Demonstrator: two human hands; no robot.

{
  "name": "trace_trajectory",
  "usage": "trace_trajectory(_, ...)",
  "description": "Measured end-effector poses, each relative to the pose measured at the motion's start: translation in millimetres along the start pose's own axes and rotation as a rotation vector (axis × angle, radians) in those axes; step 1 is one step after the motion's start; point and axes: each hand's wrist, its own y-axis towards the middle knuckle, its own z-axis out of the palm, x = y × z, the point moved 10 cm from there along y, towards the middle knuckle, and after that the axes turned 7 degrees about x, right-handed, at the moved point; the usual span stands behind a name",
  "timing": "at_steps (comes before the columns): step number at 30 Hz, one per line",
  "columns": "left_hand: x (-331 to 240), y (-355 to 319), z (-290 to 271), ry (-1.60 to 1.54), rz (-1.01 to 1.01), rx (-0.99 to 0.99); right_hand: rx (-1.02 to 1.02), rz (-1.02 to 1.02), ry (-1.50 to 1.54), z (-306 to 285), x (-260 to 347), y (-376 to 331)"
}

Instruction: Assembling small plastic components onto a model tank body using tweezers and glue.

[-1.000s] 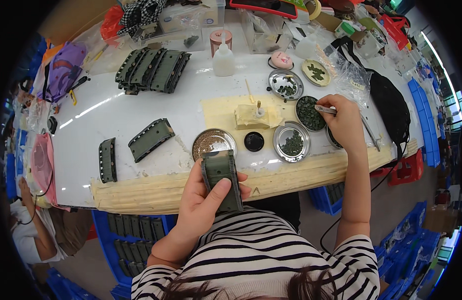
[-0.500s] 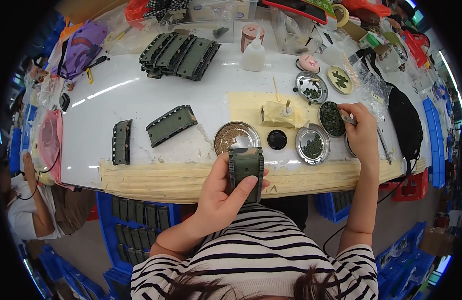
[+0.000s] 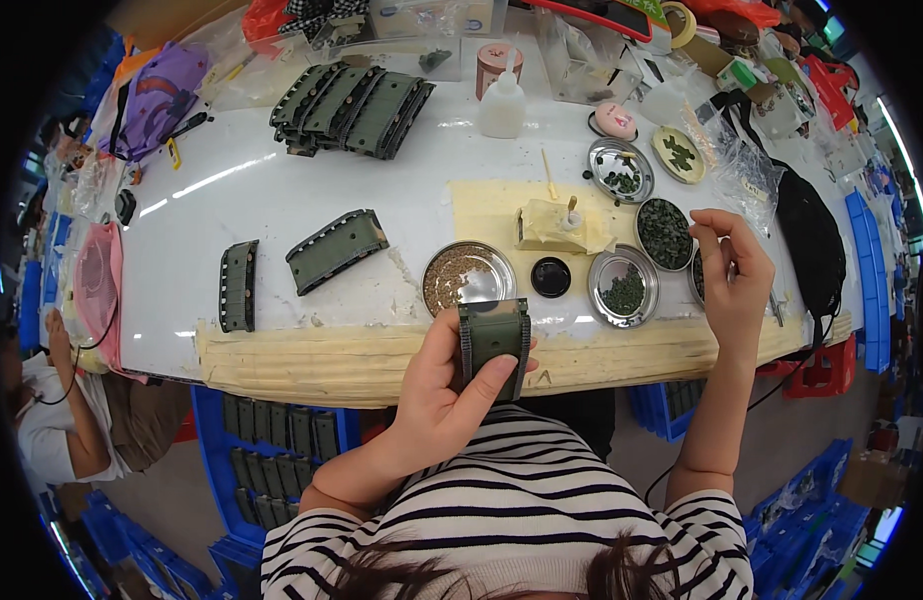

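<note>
Our left hand (image 3: pixel 437 398), fingers pinching a green strip (image 3: pixel 495 338), right hand (image 3: pixel 732 290), fingers curled, hold unclear, bowl (image 3: pixel 638 235) at its ten o'clock

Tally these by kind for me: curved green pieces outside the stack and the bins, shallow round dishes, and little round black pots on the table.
Curved green pieces: 3, one in the left hand, two lying apart
Round dishes: 6, one partly hidden by the right hand
Black pot: 1
Total: 10
</note>
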Motion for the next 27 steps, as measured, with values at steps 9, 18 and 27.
trace_trajectory(9,-1,0,4,0.022,-0.002,0.025,0.137,0.051,0.288,18,22,-24)
trace_trajectory(18,-13,3,4,-0.047,0.068,-0.045,0.295,-0.116,0.473,51,72,-34)
trace_trajectory(27,-4,1,1,0.13,0.1,0.042,0.39,-0.079,0.466,76,93,-46)
